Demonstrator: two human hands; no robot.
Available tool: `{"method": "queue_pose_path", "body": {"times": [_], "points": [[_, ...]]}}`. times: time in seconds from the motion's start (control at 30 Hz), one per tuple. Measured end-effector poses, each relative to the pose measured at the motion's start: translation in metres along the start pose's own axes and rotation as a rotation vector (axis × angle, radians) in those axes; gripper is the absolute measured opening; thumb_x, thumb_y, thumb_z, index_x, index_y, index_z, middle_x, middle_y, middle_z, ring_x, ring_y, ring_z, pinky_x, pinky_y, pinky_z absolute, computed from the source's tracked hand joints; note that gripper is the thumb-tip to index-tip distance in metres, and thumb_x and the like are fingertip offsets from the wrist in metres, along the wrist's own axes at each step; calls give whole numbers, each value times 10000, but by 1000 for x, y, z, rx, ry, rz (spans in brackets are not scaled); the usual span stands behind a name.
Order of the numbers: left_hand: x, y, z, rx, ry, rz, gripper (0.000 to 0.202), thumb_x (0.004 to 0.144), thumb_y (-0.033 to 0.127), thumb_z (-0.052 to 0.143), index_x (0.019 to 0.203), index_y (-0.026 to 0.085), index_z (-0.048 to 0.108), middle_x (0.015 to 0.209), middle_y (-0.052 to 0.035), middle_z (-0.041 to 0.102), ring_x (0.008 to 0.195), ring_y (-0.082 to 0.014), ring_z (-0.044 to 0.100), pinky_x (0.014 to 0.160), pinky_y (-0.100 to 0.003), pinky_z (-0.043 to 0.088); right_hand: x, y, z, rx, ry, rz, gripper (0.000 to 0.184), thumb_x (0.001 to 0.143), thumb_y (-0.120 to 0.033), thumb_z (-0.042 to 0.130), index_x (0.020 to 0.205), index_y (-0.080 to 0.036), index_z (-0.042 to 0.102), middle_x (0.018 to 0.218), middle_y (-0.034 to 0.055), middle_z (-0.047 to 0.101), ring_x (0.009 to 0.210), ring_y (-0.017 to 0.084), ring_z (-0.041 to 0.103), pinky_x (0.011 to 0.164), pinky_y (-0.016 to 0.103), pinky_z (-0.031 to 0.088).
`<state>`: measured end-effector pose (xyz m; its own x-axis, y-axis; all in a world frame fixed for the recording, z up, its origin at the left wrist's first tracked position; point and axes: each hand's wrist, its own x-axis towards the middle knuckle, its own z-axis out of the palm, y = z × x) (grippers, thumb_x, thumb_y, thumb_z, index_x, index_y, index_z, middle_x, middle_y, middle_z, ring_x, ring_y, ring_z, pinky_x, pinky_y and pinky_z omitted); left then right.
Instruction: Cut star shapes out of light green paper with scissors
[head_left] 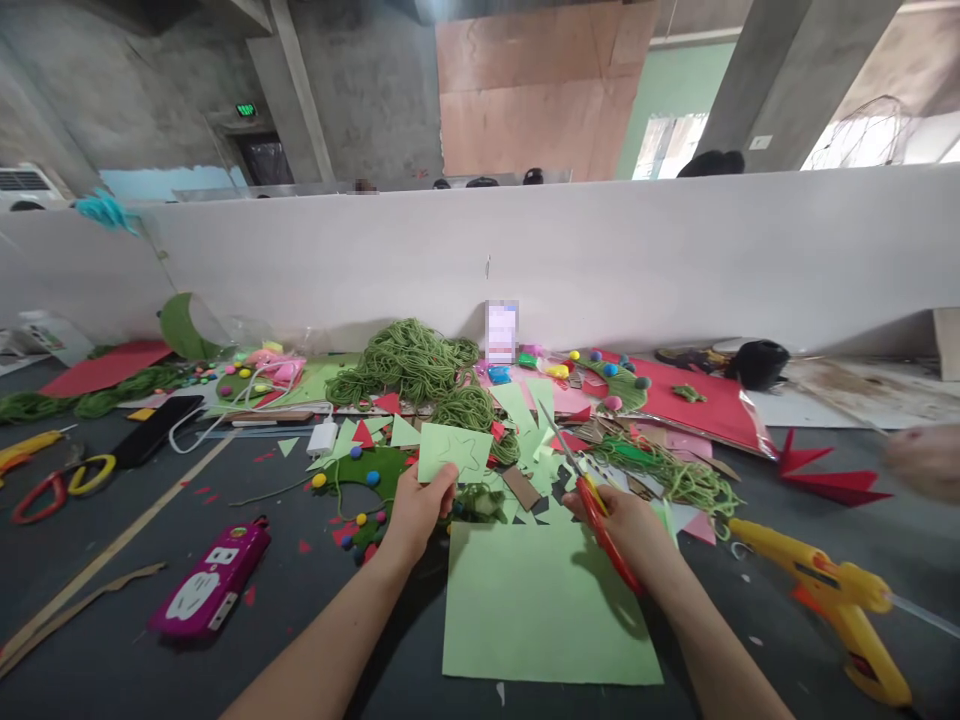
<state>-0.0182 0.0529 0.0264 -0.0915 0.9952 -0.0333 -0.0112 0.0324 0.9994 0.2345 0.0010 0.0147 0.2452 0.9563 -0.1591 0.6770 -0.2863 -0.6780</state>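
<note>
Between the thumb and fingers of my left hand is a small piece of light green paper with a star outline drawn on it. My right hand grips a pair of scissors with red and yellow handles, its blades pointing up and to the left, apart from the held piece. Below both hands lies a large light green sheet on the dark table. A dark green felt shape with coloured pom-poms sits just left of my left hand. Paper scraps lie beyond the hands.
Green yarn is heaped by the white partition. A yellow glue gun lies at right, near another person's blurred hand. At left are a purple case, a black phone and more scissors.
</note>
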Motion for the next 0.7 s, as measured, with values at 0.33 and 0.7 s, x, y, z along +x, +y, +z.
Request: {"method": "queue_pose_path", "body": {"times": [0.33,0.7], "points": [[0,-12,-1,168,-195,-25,273,682,425,695,650,181,578,482,22,561,380,-82,432,387,-206,323,-19,-20,7,-464,-62,-20,450,978,-573,448,950,-183,671,948,138,771,855,330,719,610,331,375],[3,-18,-4,135,-220,3,279,690,432,692,681,183,566,471,30,553,381,-77,417,388,-204,318,-23,-22,11,-560,-43,-35,439,987,-529,433,936,-173,683,970,150,779,894,346,744,666,361,453]]}}
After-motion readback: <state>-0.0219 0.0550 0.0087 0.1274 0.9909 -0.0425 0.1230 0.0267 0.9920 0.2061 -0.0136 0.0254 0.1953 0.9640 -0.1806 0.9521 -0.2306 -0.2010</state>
